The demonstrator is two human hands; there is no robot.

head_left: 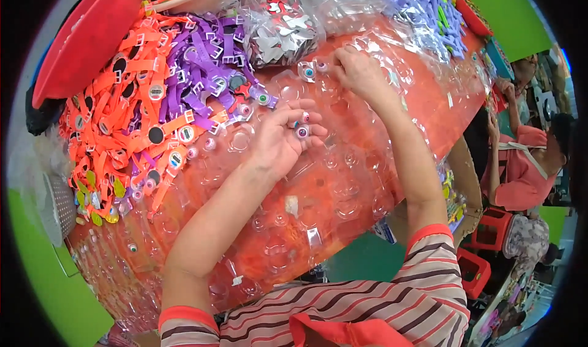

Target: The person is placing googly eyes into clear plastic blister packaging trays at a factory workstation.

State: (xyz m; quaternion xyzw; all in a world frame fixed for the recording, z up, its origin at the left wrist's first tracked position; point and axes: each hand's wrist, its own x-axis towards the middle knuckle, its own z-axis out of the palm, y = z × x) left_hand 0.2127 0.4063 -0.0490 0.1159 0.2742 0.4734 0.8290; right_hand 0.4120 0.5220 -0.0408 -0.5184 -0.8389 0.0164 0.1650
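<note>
My left hand (283, 138) is turned palm up, its fingers curled around several small toy eyeballs (302, 131) with coloured irises. Further right and away, my right hand (360, 71) reaches down over the clear plastic blister trays (346, 191), fingers bent together; what they pinch, if anything, is hidden. Just left of those fingertips sits a blue-irised toy eyeball (309, 73) in a tray. A green-irised toy eyeball (263, 99) and several pink ones lie close to my left hand, beside the watches.
Heaps of orange toy watches (131, 102) and purple toy watches (199, 65) cover the left. A clear bag of silver and red pieces (282, 32) stands at the back. Lavender plastic pieces (422, 10) lie far right. A red basin (89, 38) overhangs the left. Another person (523, 157) works at right.
</note>
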